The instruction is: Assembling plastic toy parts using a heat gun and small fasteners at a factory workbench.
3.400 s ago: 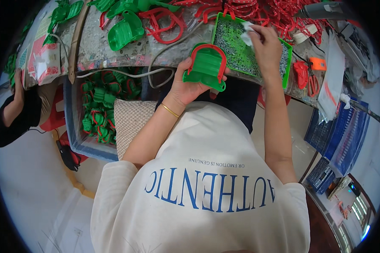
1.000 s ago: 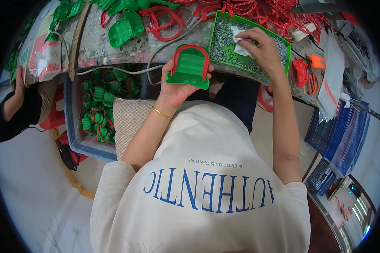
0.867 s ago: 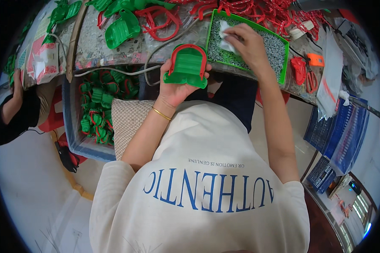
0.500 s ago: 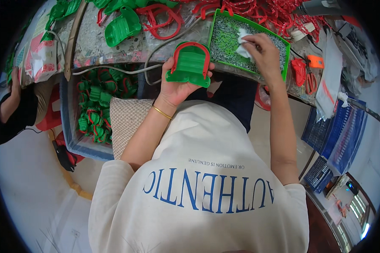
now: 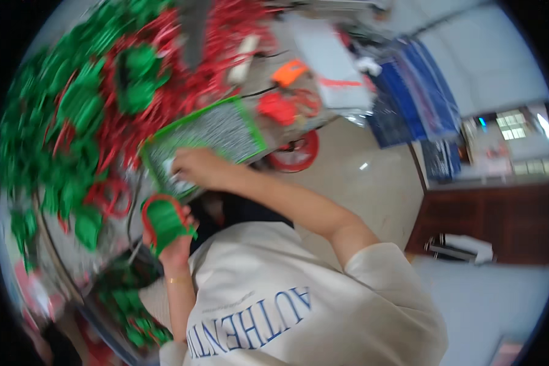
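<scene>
My left hand (image 5: 175, 249) is closed around a green plastic molded piece (image 5: 166, 221) with a red arch-shaped frame (image 5: 146, 213) along its edge. My right hand (image 5: 202, 168) reaches over a green-rimmed tray (image 5: 248, 116) full of small silvery pieces (image 5: 210, 129), which look like screws or pins. Its fingers pinch a crumpled white cloth or tissue (image 5: 171, 171) at the tray's near left part. Motion blur softens both hands and the finer details.
Green plastic parts (image 5: 49, 146) and tangled red strips (image 5: 165, 91) heap on the table. Beyond the tray lie an orange item (image 5: 290, 73), a red item (image 5: 277, 108) and scissors (image 5: 306, 102). A bin of green parts (image 5: 128, 299) stands lower left; blue crates (image 5: 412, 97) at right.
The whole view has swung toward the right, so the table and hands appear tilted and farther left. My left hand still holds the green piece, my right the white cloth.
</scene>
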`<act>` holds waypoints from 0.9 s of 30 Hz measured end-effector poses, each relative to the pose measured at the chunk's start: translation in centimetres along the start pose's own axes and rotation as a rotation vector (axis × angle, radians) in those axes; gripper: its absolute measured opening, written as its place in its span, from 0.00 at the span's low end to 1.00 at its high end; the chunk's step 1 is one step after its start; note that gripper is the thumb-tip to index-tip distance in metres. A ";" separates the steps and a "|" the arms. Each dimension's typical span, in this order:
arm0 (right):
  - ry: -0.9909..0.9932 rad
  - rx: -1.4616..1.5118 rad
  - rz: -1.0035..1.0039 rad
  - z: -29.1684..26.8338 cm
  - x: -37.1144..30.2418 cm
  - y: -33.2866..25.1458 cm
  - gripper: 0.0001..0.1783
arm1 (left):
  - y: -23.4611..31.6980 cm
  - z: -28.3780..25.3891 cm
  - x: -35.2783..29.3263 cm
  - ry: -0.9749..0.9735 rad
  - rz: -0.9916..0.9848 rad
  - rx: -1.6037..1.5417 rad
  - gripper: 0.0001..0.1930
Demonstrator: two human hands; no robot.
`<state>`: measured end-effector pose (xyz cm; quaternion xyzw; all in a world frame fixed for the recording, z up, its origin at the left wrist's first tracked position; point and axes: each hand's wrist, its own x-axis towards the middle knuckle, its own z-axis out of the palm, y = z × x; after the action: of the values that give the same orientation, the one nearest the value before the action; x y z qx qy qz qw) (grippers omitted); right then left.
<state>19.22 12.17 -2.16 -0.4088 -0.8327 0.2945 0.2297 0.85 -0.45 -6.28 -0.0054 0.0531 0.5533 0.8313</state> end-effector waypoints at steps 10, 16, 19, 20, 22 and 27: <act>0.444 -0.168 0.003 6.2 4.8 -0.2 0.05 | 0.9 1.1 1.8 -0.093 -0.042 0.082 0.34; 0.125 -0.051 -0.167 2.8 1.7 -0.5 0.05 | 0.8 0.6 1.6 -0.114 -0.017 0.019 0.33; 0.278 0.030 -0.201 2.6 2.4 -0.9 0.05 | 0.7 0.4 1.7 -0.108 -0.004 0.010 0.33; 0.277 0.028 -0.198 2.5 2.3 -0.8 0.05 | 0.5 0.4 1.8 -0.112 -0.004 0.000 0.33; 0.096 0.017 -0.126 2.5 2.3 -0.8 0.05 | 0.6 0.3 1.8 -0.114 -0.004 -0.007 0.33; 0.076 0.015 -0.177 0.9 1.6 -0.1 0.06 | 1.1 -0.5 1.5 -0.079 0.015 -0.020 0.34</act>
<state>17.72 13.16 -2.50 -0.3430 -0.8540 0.2634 0.2892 0.31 1.32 -6.89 0.0084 0.0145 0.5598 0.8285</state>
